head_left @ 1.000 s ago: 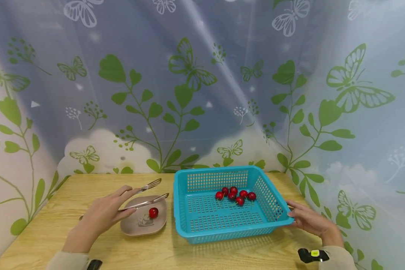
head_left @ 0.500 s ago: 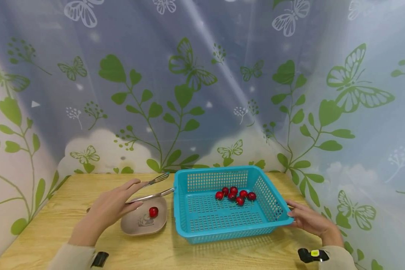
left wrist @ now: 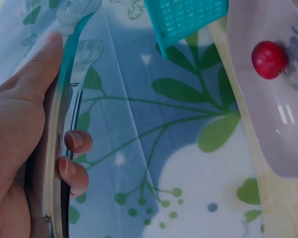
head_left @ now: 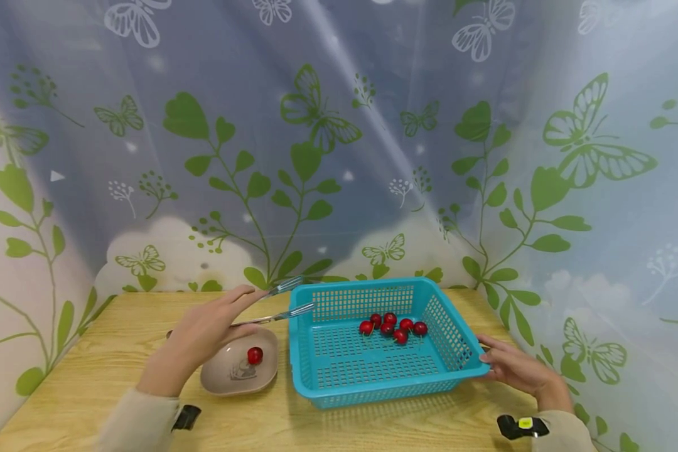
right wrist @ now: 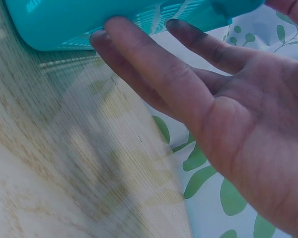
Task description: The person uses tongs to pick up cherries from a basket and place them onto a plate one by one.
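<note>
My left hand [head_left: 200, 333] grips a pair of metal tongs [head_left: 302, 310], thumb and fingers on opposite sides. Their tips stand apart with nothing between them, overlapping the left rim of a turquoise plastic basket [head_left: 384, 390] in the head view. Several red cherries [head_left: 400, 337] with stems lie in the back right half of the basket. Left of it, below the tongs, a single cherry [left wrist: 269, 59] lies on a small greyish-pink dish [left wrist: 288, 161]. My right hand [head_left: 516, 367] holds the basket's right end, thumb at the rim and fingers against the outer wall.
Dish and basket stand side by side on a wood-grain table [head_left: 231, 427]. Patterned curtains [head_left: 339, 157] with leaves and butterflies rise right behind the table and along both sides.
My left hand has moved right and slightly up with the tongs, from above the dish to the basket's left rim. My right hand, the basket and the cherries stay in place.
</note>
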Demonstrator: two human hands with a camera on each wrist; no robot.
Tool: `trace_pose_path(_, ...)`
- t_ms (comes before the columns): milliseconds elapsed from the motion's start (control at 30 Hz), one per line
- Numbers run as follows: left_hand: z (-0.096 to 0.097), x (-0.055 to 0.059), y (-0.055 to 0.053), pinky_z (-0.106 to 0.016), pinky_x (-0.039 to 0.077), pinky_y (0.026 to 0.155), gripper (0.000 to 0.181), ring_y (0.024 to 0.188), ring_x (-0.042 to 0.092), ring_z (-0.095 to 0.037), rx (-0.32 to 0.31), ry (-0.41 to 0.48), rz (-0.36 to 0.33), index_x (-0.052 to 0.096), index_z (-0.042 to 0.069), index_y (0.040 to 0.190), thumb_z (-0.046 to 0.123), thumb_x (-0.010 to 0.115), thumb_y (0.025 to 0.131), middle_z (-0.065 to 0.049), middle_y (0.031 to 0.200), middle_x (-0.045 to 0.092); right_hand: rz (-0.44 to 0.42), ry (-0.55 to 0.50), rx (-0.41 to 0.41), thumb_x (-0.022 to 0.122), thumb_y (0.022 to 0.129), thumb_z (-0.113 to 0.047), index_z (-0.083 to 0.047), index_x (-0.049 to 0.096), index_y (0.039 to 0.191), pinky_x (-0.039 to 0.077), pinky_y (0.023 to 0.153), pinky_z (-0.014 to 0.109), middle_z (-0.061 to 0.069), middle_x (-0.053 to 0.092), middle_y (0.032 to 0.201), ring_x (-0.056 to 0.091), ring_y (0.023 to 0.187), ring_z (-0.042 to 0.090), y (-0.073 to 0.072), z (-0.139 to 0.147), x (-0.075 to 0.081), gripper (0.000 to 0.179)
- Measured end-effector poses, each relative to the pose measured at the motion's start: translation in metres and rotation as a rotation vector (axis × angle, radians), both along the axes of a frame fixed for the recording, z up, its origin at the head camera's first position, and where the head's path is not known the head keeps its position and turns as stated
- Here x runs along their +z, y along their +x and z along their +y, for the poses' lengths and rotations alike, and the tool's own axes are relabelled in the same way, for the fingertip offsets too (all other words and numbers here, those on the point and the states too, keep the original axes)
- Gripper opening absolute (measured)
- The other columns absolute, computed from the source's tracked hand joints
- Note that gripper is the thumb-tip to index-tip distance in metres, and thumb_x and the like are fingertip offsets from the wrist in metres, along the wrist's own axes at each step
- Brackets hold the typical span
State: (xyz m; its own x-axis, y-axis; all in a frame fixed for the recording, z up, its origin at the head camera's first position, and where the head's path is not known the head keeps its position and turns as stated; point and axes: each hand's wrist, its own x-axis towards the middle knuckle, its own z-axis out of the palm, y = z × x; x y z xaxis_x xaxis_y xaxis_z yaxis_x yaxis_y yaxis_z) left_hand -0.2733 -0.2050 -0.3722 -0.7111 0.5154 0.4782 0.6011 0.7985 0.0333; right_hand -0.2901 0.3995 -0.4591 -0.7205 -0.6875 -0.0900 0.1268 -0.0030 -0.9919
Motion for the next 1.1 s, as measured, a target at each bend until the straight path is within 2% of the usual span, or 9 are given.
trace_pose_path(100,0.005,0.002,-0.001,-0.019,0.035,0.050,0.058,0.076,0.065,-0.012,0.002,0.001,-0.002,0.057,0.021,0.149,0.040,0.072,0.096,0.001,0.140,0.063,-0.002,0.008,-0.004,0.031,0.109,-0.008,0.012,-0.036,0.146,0.054,0.106,0.040,-0.013,0.060,0.137,0.069,0.120,0.012,0.000,0.000,0.000,0.079)
trace_pose_path(333,0.015,0.002,-0.006,-0.021,0.042,0.055,0.054,0.083,0.070,-0.013,-0.016,-0.011,0.049,0.059,0.022,0.146,0.042,0.070,0.097,0.002,0.137,0.065,-0.005,0.015,-0.008,0.032,0.109,-0.008,0.014,-0.033,0.148,0.054,0.106,0.040,-0.012,0.061,0.137,0.069,0.119,0.011,-0.001,0.000,-0.001,0.079)
trace_pose_path(500,0.024,0.004,-0.008,-0.019,0.038,0.053,0.053,0.071,0.064,-0.009,-0.044,-0.022,0.057,0.060,0.022,0.145,0.040,0.072,0.096,0.004,0.135,0.065,0.002,-0.012,0.003,0.032,0.109,-0.007,0.012,-0.019,0.157,0.053,0.107,0.040,-0.008,0.062,0.139,0.069,0.121,0.013,-0.001,0.000,-0.001,0.072)
trace_pose_path(733,0.038,0.007,-0.013,-0.017,0.034,0.050,0.055,0.062,0.055,-0.003,-0.078,-0.057,0.083,0.061,0.022,0.145,0.040,0.075,0.094,0.005,0.133,0.065,0.009,0.009,-0.011,0.033,0.109,-0.008,0.013,-0.019,0.156,0.053,0.107,0.040,-0.009,0.062,0.139,0.069,0.120,0.013,-0.001,0.000,0.000,0.074)
trace_pose_path(1100,0.059,0.008,-0.017,-0.015,0.033,0.049,0.054,0.059,0.050,-0.001,-0.135,-0.080,0.113,0.061,0.020,0.143,0.039,0.074,0.095,0.004,0.130,0.064,0.005,-0.021,-0.007,0.034,0.109,-0.007,0.000,0.006,0.163,0.053,0.107,0.041,-0.006,0.062,0.139,0.069,0.120,0.014,0.000,0.000,-0.001,0.061)
